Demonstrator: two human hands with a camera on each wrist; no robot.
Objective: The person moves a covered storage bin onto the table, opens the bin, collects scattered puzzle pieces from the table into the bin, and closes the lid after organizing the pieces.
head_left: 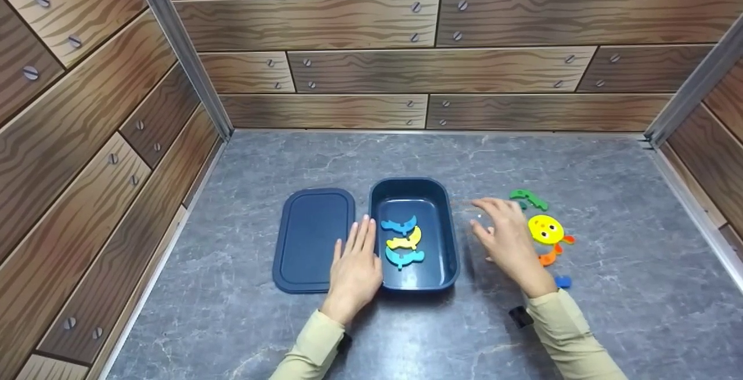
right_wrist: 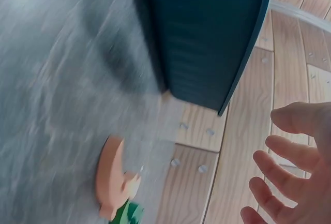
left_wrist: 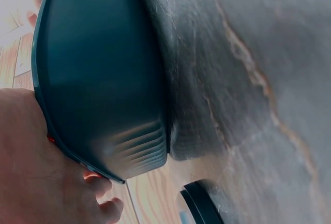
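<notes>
Box (head_left: 434,275), dark blue, rounded corners, smooth sides, three curved pieces (head_left: 406,242) inside, blue, yellow and teal, left hand (head_left: 356,264) straight-fingered on its rim, right hand (head_left: 509,238) empty, fingers spread

I can read no text, label, brand, number or sign in any of my three camera views, neither from the head nor from either wrist
</notes>
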